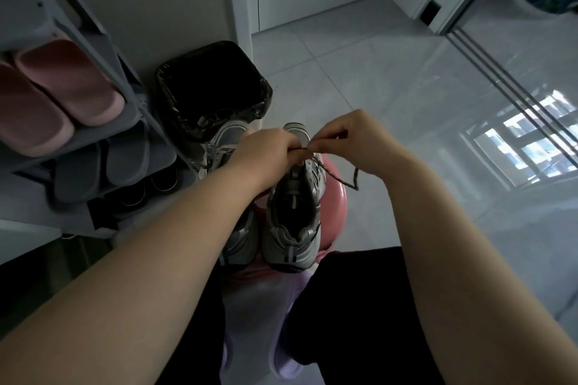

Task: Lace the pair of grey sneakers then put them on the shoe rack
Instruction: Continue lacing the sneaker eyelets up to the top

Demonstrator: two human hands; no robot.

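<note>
Nearest, purple slippers (283,364) on the floor. Then the pink stool (336,200), carrying two shoes side by side, toes away: left grey sneaker (231,136) mostly under the forearm, right grey sneaker (292,222) at the right edge. Left hand (266,150) curled on the lace (334,174) above the right sneaker's eyelets; right hand (356,137) pinching the same lace, slack hanging. Beyond, black-lined bin (212,87); shoe rack (90,28) at left, holding pink slippers (62,84).

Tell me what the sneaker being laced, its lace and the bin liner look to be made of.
Sneaker: probably synthetic leather-like overlays, perhaps over mesh; silver-grey, with a soft sheen on the heel panels.
Lace: woven textile cord, matte, with a flecked dark-and-light braid.
Bin liner: thin black plastic film, glossy, crinkled and gathered over the rim.
</note>
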